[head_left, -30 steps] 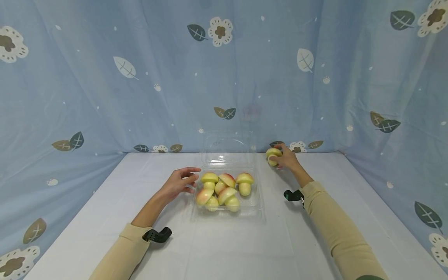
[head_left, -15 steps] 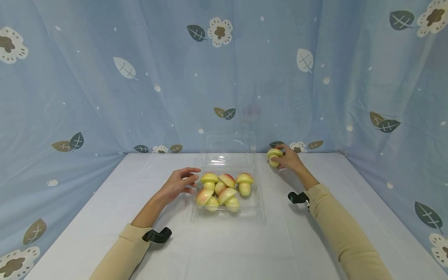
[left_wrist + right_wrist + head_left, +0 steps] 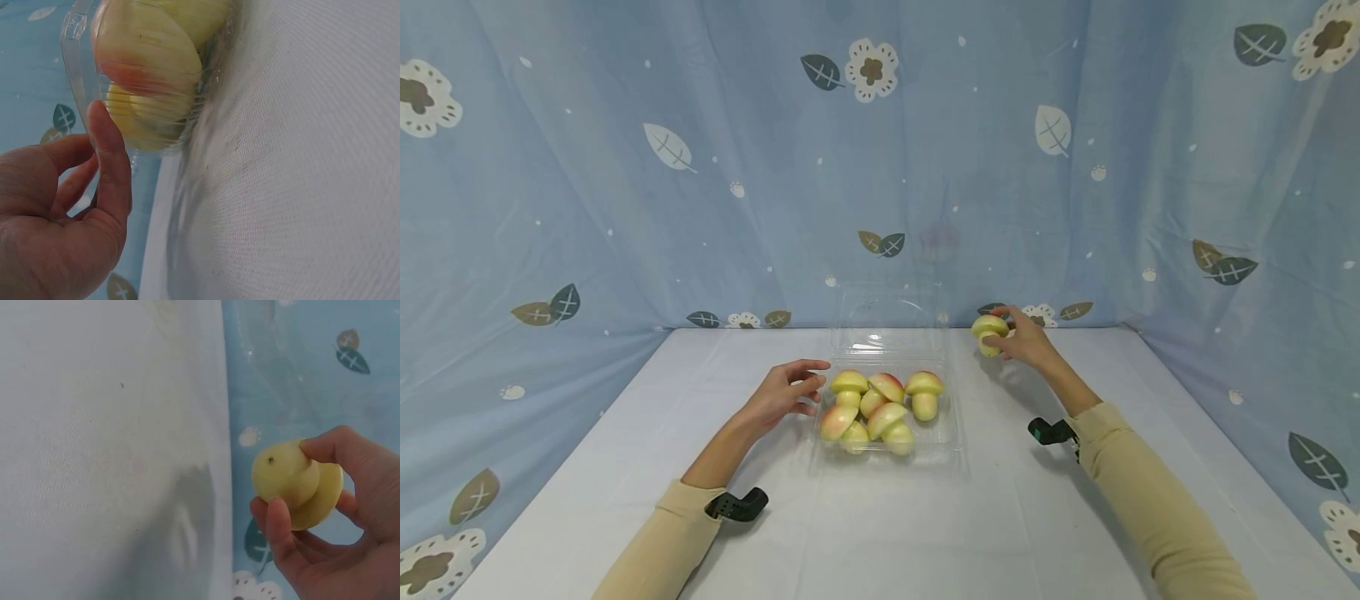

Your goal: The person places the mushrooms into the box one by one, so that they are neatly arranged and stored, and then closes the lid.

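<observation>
My right hand (image 3: 1026,340) pinches a yellow-green toy mushroom (image 3: 284,475) between thumb and fingers, past the back right of the clear plastic clamshell box (image 3: 953,429). In the right wrist view its rounded stem end faces the camera, and fingers partly hide the cap. Several similar mushrooms (image 3: 924,395) lie in the box, some with reddish caps. My left hand (image 3: 784,392) is at the box's left side, fingers loosely bent. In the left wrist view its thumb (image 3: 111,162) reaches the box's rim; whether it presses there I cannot tell.
The box's transparent lid (image 3: 886,321) stands raised at the back, near the blue patterned curtain (image 3: 880,167). White cloth (image 3: 887,533) covers the table, whose far edge meets the curtain. A black wrist camera (image 3: 737,504) sits below the left hand.
My right hand has shifted slightly right and turned, keeping hold of the mushroom, which now looks a little more upright. The right forearm has swung rightward. The left hand and box look unmoved.
</observation>
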`<state>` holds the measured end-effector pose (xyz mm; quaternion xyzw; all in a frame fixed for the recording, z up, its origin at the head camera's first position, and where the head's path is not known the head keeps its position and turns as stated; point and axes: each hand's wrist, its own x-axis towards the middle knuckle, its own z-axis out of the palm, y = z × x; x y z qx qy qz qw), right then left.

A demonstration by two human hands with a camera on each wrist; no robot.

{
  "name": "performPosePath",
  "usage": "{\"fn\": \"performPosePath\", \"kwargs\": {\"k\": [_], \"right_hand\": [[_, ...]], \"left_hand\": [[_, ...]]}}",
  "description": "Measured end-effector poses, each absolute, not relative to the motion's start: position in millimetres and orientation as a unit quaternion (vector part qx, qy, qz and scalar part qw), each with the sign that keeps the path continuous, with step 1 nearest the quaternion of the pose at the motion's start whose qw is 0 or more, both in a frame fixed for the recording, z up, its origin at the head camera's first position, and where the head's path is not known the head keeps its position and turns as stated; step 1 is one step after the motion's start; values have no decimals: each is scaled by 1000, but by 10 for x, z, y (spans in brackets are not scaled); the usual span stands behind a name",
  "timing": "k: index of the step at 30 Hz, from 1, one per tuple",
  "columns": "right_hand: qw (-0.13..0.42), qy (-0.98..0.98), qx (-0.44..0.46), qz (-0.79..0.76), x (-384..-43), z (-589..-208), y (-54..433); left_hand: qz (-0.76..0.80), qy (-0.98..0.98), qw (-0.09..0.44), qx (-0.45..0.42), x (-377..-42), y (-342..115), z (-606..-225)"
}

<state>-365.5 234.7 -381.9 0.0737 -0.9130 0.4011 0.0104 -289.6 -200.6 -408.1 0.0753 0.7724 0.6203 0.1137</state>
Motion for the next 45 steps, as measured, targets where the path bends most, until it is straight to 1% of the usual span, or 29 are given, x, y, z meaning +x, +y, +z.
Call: {"fn": "performPosePath", "kwargs": {"k": [9, 24, 45], "right_hand": [[38, -912, 124, 389, -3511, -3689, 2309], [61, -908, 183, 372, -3257, -3595, 2197], [67, -890, 256, 371, -2932, -3480, 2062]], "left_hand": [[619, 774, 109, 72, -2909, -2007, -4091], [623, 770, 114, 78, -2899, -2008, -4089], [623, 769, 114, 82, -2899, -2013, -4097]]}}
